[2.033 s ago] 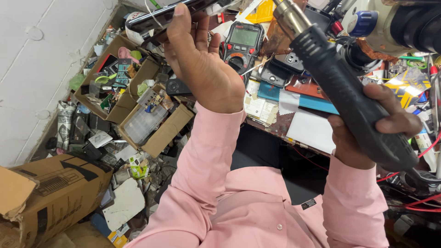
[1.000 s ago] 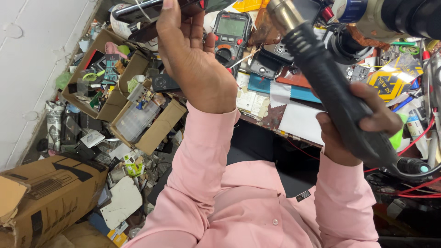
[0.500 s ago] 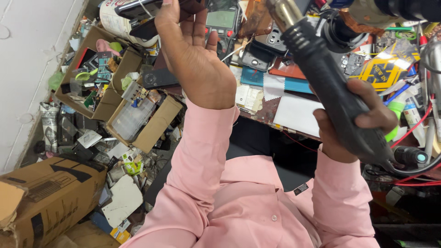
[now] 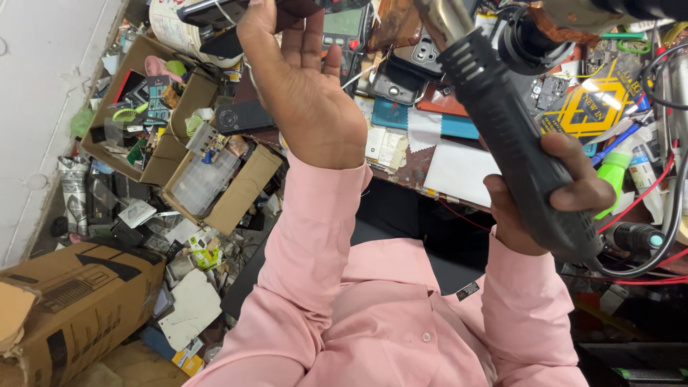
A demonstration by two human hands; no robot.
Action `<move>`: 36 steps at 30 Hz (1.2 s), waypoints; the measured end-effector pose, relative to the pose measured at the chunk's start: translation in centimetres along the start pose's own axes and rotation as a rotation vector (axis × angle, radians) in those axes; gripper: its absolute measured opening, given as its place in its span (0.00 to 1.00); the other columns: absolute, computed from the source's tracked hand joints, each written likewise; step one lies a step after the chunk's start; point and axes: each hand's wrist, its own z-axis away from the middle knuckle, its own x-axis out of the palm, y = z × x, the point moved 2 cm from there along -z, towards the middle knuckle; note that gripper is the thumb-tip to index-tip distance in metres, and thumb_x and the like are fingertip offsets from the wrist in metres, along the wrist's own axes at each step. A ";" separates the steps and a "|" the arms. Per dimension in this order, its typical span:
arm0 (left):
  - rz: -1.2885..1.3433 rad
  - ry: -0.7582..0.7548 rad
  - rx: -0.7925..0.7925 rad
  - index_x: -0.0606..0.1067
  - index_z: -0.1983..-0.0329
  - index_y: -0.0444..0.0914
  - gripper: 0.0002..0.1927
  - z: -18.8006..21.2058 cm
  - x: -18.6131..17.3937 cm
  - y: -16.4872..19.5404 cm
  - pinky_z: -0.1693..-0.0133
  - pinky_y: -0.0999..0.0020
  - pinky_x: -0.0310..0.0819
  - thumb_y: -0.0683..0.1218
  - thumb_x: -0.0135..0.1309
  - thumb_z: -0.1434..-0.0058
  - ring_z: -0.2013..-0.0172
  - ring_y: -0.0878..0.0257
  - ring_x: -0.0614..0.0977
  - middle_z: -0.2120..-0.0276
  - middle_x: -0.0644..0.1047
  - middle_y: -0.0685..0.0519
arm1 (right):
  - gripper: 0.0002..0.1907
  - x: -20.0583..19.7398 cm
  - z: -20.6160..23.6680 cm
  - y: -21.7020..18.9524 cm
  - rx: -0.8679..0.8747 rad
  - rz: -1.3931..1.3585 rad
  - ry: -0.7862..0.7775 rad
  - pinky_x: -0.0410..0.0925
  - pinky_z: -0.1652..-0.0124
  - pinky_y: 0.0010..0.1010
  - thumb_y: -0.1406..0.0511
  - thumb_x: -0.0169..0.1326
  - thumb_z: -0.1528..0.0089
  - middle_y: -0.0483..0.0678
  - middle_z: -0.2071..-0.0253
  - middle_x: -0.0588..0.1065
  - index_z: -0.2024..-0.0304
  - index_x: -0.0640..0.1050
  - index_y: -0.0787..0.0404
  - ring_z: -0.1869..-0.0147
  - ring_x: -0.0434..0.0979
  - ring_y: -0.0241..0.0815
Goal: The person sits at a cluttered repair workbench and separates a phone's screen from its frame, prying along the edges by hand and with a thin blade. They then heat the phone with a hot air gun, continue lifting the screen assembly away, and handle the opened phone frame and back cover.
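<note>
Holding a phone [image 4: 236,11] up at the far edge of view, the left hand [image 4: 308,100] pinches it between thumb and fingertips, palm open toward the camera. Right hand [image 4: 552,193] is wrapped tight round the black heat gun [image 4: 502,136], its metal nozzle [image 4: 441,16] aimed far-left, near the phone but apart from it. Judgement: keep the nozzle off the fingers [image 4: 312,39], sweep rather than dwell, and keep the cord [image 4: 648,265] from snagging. Phone's top is cut off, so the heated spot cannot be told. Cluttered tabletop [image 4: 459,172] and a meter [image 4: 344,29] lie below.
</note>
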 end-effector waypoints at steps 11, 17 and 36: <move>0.015 0.038 -0.027 0.73 0.53 0.43 0.22 0.0 -0.2 -0.1 0.47 0.58 0.59 0.62 0.58 0.40 0.49 0.63 0.73 0.54 0.74 0.57 | 0.31 -0.4 0.1 0.1 -0.036 0.056 0.035 0.78 0.42 0.43 0.72 0.71 0.40 0.58 0.37 0.73 0.51 0.62 0.49 0.38 0.82 0.57; 0.028 0.027 -0.050 0.73 0.53 0.43 0.23 0.1 -0.3 -0.4 0.47 0.58 0.59 0.62 0.58 0.40 0.49 0.63 0.73 0.54 0.74 0.58 | 0.33 -1.3 1.0 0.3 -0.026 0.151 -0.045 0.78 0.43 0.41 0.74 0.72 0.43 0.58 0.34 0.74 0.48 0.63 0.51 0.40 0.81 0.56; 0.048 -0.008 -0.085 0.72 0.52 0.45 0.22 0.6 -0.3 0.0 0.47 0.60 0.59 0.62 0.58 0.39 0.47 0.63 0.72 0.52 0.74 0.58 | 0.28 1.3 -1.5 -0.6 -0.024 -0.310 0.079 0.81 0.53 0.39 0.62 0.63 0.39 0.53 0.33 0.71 0.44 0.61 0.42 0.43 0.84 0.51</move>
